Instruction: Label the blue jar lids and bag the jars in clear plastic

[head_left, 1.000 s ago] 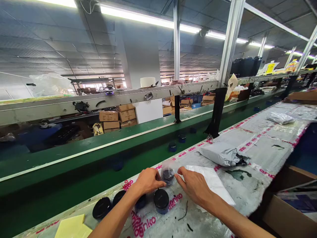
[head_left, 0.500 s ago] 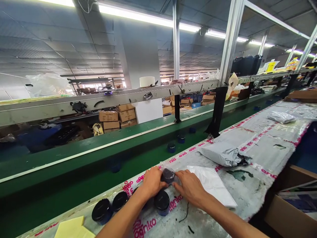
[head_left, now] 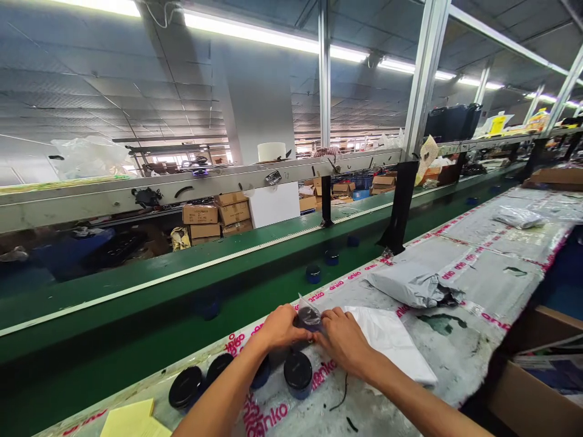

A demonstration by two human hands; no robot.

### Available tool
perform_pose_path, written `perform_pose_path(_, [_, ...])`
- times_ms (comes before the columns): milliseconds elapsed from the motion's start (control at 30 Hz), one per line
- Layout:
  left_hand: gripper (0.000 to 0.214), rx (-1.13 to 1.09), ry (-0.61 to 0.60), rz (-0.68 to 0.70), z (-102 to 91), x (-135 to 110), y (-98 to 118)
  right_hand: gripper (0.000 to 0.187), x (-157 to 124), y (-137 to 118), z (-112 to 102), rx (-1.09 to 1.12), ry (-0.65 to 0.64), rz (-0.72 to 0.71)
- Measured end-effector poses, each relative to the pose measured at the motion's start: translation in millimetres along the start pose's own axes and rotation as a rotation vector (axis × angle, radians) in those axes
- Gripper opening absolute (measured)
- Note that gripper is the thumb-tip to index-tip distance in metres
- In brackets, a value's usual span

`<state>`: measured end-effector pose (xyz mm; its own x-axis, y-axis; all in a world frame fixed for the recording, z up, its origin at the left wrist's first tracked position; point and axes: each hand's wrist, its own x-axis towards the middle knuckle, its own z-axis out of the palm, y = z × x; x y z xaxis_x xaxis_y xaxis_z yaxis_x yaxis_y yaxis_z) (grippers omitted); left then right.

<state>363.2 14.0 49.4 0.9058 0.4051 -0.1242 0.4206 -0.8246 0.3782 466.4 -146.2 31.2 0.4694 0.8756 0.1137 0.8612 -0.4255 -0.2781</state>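
Between my hands is a round, dark-lidded jar (head_left: 310, 314) wrapped in a clear plastic bag, with a pointed corner of film sticking up. My left hand (head_left: 283, 328) grips its left side, thumb at the near edge. From the right, my right hand (head_left: 344, 340) has its fingers curled against the wrapped jar, and both thumbs nearly meet in front. Just nearer to me stands a black-lidded blue jar (head_left: 298, 373). Several similar jars, including one black-lidded jar (head_left: 186, 387), stand to the left, partly behind my left forearm. White bags (head_left: 396, 346) lie flat beside my right hand.
A green conveyor belt (head_left: 255, 282) runs beyond the covered table, carrying several dark jars, one blue jar (head_left: 313, 274) among them. A grey plastic package (head_left: 407, 284) lies to the right. Yellow paper (head_left: 134, 420) is at the near left. A black-wrapped post (head_left: 401, 206) rises behind the table edge.
The film corner has risen above the wrapped jar. My right hand has shifted slightly left, bringing the thumbs closer together. Jars on the belt have moved slightly left.
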Motion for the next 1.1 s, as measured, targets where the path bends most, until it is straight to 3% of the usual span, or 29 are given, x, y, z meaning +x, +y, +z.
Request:
perform_pose_path(167, [0.068,-0.165,0.01,-0.071,-4.0,11,-9,0.059,15,10,-7,0.135,-0.032,0.052])
perform_pose_path(367, [0.061,-0.102,0.04,-0.088,0.1,9,3,0.029,25,11,-4,0.194,0.014,0.15])
perform_pose_path(533, [0.035,0.052,0.063,-0.117,-3.9,4,14,0.029,32,15,-12,0.201,0.064,0.243])
perform_pose_path(667, [0.03,0.182,0.104,-0.14,-8.5,-2,24,0.04,46,20,-9,0.233,-0.002,0.261])
perform_pose_path(800, [0.03,0.288,0.133,-0.145,-13.1,-9,32,0.027,56,20,-7,0.197,-0.031,0.225])
perform_pose_path(967, [0.032,0.321,0.191,-0.152,-13.8,-12,36,0.027,55,17,-34,0.108,0.04,0.174])
perform_pose_path(1100, [0.044,0.278,0.326,-0.148,-16.9,-19,47,0.024,26,18,-70,0.056,0.148,0.169])
